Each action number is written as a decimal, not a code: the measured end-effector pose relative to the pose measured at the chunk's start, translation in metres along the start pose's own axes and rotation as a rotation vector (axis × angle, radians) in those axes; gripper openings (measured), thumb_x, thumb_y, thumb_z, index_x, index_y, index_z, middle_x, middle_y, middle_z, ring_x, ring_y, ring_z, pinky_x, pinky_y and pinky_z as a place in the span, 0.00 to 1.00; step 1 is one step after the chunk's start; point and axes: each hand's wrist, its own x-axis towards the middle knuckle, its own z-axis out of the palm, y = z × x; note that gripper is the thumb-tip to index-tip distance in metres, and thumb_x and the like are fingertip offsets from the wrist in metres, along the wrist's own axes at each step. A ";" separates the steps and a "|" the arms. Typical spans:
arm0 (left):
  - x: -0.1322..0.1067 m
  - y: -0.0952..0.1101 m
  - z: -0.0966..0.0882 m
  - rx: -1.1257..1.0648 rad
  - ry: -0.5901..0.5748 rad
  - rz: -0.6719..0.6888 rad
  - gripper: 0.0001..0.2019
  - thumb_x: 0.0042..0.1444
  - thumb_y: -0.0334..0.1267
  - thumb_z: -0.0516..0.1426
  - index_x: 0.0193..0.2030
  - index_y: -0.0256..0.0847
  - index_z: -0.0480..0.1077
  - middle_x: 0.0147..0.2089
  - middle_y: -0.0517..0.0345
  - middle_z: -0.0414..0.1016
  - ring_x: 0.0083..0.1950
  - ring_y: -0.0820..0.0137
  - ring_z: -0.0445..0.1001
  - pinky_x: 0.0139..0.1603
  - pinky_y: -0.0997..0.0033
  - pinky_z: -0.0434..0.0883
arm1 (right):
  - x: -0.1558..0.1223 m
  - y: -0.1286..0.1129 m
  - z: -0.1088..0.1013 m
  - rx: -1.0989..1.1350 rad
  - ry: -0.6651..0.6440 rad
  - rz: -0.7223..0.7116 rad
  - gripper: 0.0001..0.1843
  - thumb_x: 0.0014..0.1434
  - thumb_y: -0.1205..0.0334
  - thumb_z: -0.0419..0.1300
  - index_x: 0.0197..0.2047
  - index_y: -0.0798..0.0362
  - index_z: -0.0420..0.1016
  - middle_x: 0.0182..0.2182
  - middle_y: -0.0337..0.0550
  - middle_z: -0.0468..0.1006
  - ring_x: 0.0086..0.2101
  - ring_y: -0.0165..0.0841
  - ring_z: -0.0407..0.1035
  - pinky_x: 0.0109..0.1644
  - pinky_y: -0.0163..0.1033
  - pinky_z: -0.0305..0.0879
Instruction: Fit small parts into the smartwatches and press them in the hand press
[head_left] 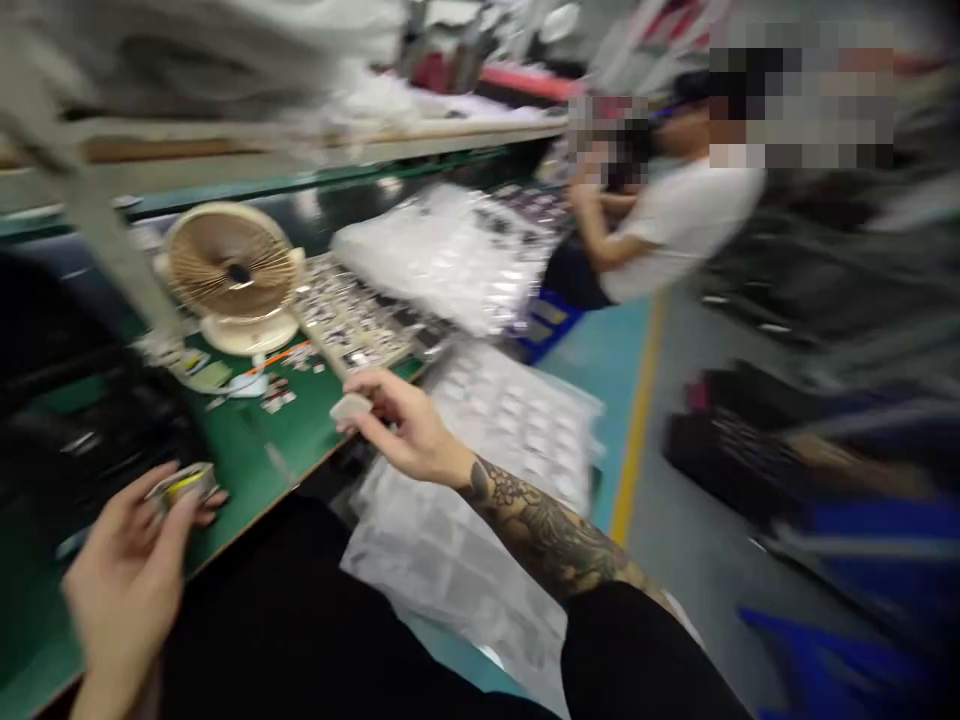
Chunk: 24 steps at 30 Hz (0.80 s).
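Observation:
Between the fingers and thumb of my left hand [139,570] is a small pale part with a yellow patch [184,485], over the left end of the green bench top. My right hand [409,425] pinches a small flat white piece [350,408] at the bench's front edge. Motion blur hides what kind of parts these are. Just beyond my right hand lies a tray of many small parts [356,310]. Small loose pieces [277,393] and an orange stick-like thing [285,355] lie on the bench between my hands.
A round beige fan [232,275] stands at the back of the bench [255,460]. White plastic trays [517,420] and clear wrapping [450,250] are stacked right of it. A person in a white shirt [690,225] sits farther along. Blue crates [847,660] blur at right.

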 end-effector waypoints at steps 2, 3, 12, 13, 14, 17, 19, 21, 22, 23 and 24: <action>0.002 -0.002 0.001 -0.105 0.026 -0.121 0.25 0.65 0.44 0.76 0.65 0.43 0.80 0.52 0.55 0.92 0.45 0.62 0.93 0.45 0.68 0.91 | 0.026 0.011 0.045 0.256 -0.001 0.026 0.19 0.79 0.53 0.65 0.68 0.47 0.76 0.49 0.44 0.83 0.41 0.33 0.86 0.48 0.40 0.86; 0.005 -0.003 0.002 -0.143 0.033 -0.144 0.27 0.65 0.44 0.76 0.67 0.40 0.78 0.54 0.51 0.92 0.47 0.60 0.94 0.47 0.67 0.91 | 0.036 0.015 0.065 0.352 -0.008 0.044 0.18 0.78 0.53 0.67 0.67 0.46 0.77 0.49 0.43 0.83 0.41 0.32 0.86 0.48 0.39 0.86; 0.010 -0.002 0.005 -0.369 0.055 -0.199 0.26 0.68 0.42 0.74 0.68 0.37 0.78 0.56 0.43 0.91 0.47 0.58 0.94 0.44 0.67 0.89 | 0.052 0.014 0.139 0.406 0.063 0.037 0.10 0.71 0.61 0.74 0.53 0.49 0.84 0.59 0.46 0.77 0.41 0.31 0.86 0.49 0.42 0.93; 0.009 -0.003 0.005 -0.383 0.046 -0.208 0.26 0.69 0.42 0.73 0.69 0.37 0.77 0.56 0.43 0.91 0.47 0.58 0.93 0.45 0.67 0.89 | 0.050 0.014 0.138 0.376 0.039 0.020 0.09 0.71 0.62 0.74 0.54 0.49 0.85 0.59 0.48 0.77 0.41 0.32 0.86 0.49 0.43 0.93; 0.009 -0.003 0.005 -0.391 0.034 -0.219 0.26 0.69 0.41 0.72 0.70 0.37 0.77 0.56 0.43 0.91 0.49 0.58 0.93 0.46 0.67 0.89 | 0.049 0.014 0.137 0.344 0.008 0.007 0.10 0.72 0.64 0.72 0.56 0.49 0.86 0.60 0.49 0.79 0.42 0.33 0.86 0.50 0.44 0.93; 0.008 -0.005 0.003 -0.393 -0.006 -0.254 0.27 0.70 0.40 0.71 0.72 0.37 0.76 0.58 0.43 0.90 0.53 0.56 0.92 0.50 0.66 0.89 | 0.047 0.016 0.136 0.187 -0.054 -0.097 0.18 0.72 0.67 0.71 0.62 0.45 0.86 0.61 0.51 0.83 0.51 0.40 0.86 0.55 0.50 0.91; 0.008 -0.006 0.001 -0.397 -0.035 -0.258 0.27 0.71 0.38 0.70 0.74 0.36 0.75 0.61 0.42 0.90 0.57 0.57 0.91 0.56 0.66 0.88 | 0.050 0.019 0.139 0.071 -0.082 -0.200 0.22 0.70 0.70 0.72 0.63 0.43 0.86 0.60 0.50 0.86 0.58 0.44 0.83 0.64 0.56 0.86; 0.007 -0.007 -0.001 -0.417 -0.065 -0.226 0.28 0.71 0.35 0.69 0.75 0.35 0.74 0.64 0.41 0.88 0.62 0.58 0.90 0.64 0.66 0.86 | 0.052 0.019 0.144 0.000 -0.145 -0.265 0.23 0.69 0.70 0.73 0.64 0.42 0.85 0.59 0.48 0.88 0.61 0.45 0.82 0.70 0.61 0.81; 0.007 -0.007 -0.001 -0.436 -0.076 -0.204 0.28 0.72 0.35 0.68 0.75 0.35 0.74 0.66 0.40 0.88 0.64 0.58 0.89 0.66 0.65 0.85 | 0.054 0.019 0.147 -0.021 -0.181 -0.277 0.23 0.70 0.71 0.72 0.64 0.42 0.85 0.59 0.48 0.88 0.60 0.45 0.81 0.70 0.62 0.80; 0.007 -0.008 -0.001 -0.458 -0.076 -0.188 0.27 0.72 0.35 0.68 0.75 0.36 0.74 0.66 0.40 0.87 0.64 0.57 0.89 0.67 0.64 0.85 | 0.054 0.019 0.150 -0.043 -0.213 -0.289 0.23 0.70 0.70 0.71 0.64 0.42 0.84 0.59 0.48 0.88 0.60 0.45 0.81 0.70 0.62 0.80; 0.007 -0.008 -0.001 -0.476 -0.065 -0.185 0.25 0.73 0.37 0.67 0.74 0.36 0.75 0.65 0.41 0.88 0.63 0.57 0.90 0.65 0.63 0.85 | 0.054 0.017 0.151 -0.068 -0.236 -0.297 0.22 0.71 0.70 0.70 0.64 0.42 0.84 0.60 0.48 0.88 0.61 0.46 0.81 0.71 0.63 0.79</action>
